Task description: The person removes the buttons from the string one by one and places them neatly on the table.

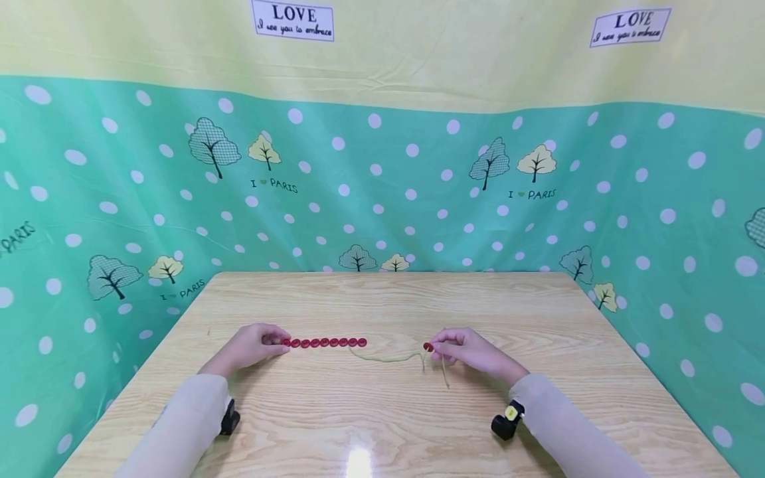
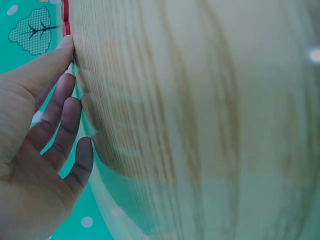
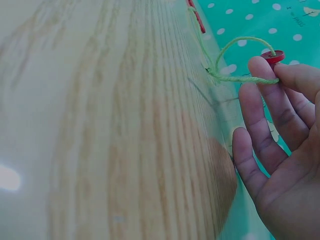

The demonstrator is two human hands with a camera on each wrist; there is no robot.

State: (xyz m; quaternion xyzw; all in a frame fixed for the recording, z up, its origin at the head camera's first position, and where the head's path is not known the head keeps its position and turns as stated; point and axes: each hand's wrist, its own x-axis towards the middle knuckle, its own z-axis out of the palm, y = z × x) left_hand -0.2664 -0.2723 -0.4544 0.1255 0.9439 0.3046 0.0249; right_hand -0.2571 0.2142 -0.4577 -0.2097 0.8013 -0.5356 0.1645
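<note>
Several red buttons (image 1: 325, 342) lie edge to edge in a straight row on the wooden table. At the row's left end my left hand (image 1: 259, 343) pinches the end button (image 1: 286, 343) between thumb and forefinger; in the left wrist view a strip of red buttons (image 2: 66, 27) shows just beyond the thumb tip. Apart from the row, to the right, my right hand (image 1: 469, 348) pinches a single red button (image 3: 273, 56). A light green string (image 3: 240, 78) loops through that button and runs back across the table to the row's right part.
The wooden table (image 1: 382, 299) has its far edge against a green polka-dot cloth (image 1: 412, 172) that hangs behind and at both sides. A black wrist camera (image 1: 505, 426) is on the right sleeve, another (image 1: 230, 419) on the left. A bright glare spot lies near the front.
</note>
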